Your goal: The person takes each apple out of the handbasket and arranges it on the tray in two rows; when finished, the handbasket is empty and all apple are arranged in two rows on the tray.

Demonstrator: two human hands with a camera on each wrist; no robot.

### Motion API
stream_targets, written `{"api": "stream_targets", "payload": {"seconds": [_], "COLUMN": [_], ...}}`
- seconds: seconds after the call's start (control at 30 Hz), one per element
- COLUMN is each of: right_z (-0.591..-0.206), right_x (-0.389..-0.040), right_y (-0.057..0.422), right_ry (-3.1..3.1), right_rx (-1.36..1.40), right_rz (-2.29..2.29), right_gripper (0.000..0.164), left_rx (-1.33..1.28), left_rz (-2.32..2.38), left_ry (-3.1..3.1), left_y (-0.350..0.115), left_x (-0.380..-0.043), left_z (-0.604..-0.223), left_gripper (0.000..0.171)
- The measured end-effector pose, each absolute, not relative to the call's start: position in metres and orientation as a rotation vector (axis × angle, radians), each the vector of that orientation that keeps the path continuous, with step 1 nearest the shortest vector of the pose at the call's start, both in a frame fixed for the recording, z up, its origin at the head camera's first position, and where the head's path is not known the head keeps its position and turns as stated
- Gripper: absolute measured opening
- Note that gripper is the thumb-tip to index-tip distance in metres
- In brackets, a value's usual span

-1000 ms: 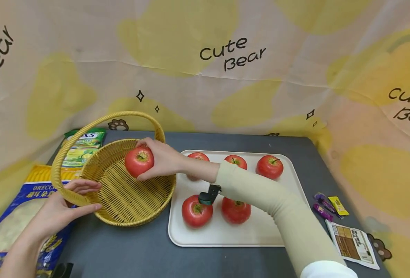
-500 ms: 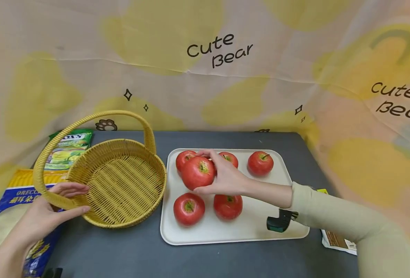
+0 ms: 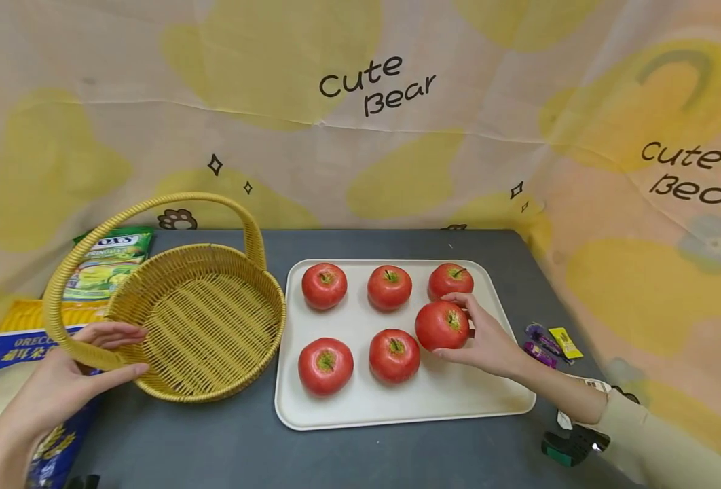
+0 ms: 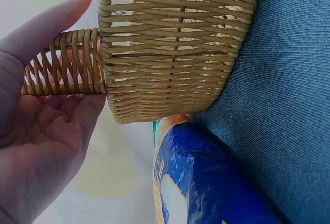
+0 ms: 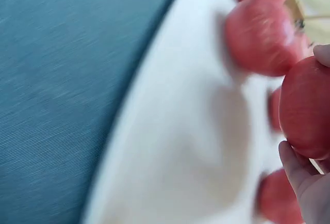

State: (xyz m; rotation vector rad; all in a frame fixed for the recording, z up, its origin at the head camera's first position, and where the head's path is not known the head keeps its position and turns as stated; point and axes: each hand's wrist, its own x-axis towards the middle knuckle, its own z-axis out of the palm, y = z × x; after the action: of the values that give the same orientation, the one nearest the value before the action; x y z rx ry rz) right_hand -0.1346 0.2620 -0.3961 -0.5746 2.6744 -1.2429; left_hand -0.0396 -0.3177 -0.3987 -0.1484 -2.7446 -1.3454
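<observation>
With its thumb and fingers around the foot of the handle, my left hand (image 3: 70, 377) holds the yellow wicker basket (image 3: 263, 367). The left wrist view shows the handle's woven foot (image 4: 67, 62) between thumb and fingers. No apples lie in the basket. Over the right part of the white tray (image 3: 409, 411), my right hand (image 3: 485, 343) grips a red apple (image 3: 441, 326). The right wrist view shows that apple (image 5: 307, 110) raised off the tray, its shadow beneath. Several other apples (image 3: 325, 367) sit on the tray in two rows.
A green snack bag (image 3: 106, 268) and a blue and yellow pasta bag (image 3: 61, 448) lie left of the basket. Purple candies (image 3: 540, 350) and a yellow packet (image 3: 565, 343) lie right of the tray. A patterned cloth (image 3: 360, 163) hangs behind the grey table (image 3: 226, 441).
My right hand has carried the apple from inside the basket rightward to above the tray's right side. The left hand keeps its grip on the basket. The head view has shifted slightly right.
</observation>
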Motion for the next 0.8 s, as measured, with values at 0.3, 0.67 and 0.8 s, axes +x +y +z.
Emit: {"api": "stream_targets", "payload": {"seconds": [0.3, 0.67, 0.8], "right_z": [-0.423, -0.428, -0.431], "right_x": [-0.123, -0.121, -0.122], "right_y": [0.293, 0.294, 0.295], "right_ry": [2.707, 2.787, 2.804], "right_rx": [-0.611, -0.687, -0.721], "right_rz": [-1.198, -1.069, -1.061], "right_gripper": [0.082, 0.086, 0.086], "left_rx": [-0.163, -0.137, -0.155], "left_rz": [-1.365, -1.396, -1.415], "left_ry": [-2.723, -2.702, -2.686], "left_y": [-0.321, -0.32, -0.32], "left_x": [-0.037, -0.037, -0.037], "left_z": [-0.398, -0.398, -0.399], "left_gripper": [0.049, 0.048, 0.046]}}
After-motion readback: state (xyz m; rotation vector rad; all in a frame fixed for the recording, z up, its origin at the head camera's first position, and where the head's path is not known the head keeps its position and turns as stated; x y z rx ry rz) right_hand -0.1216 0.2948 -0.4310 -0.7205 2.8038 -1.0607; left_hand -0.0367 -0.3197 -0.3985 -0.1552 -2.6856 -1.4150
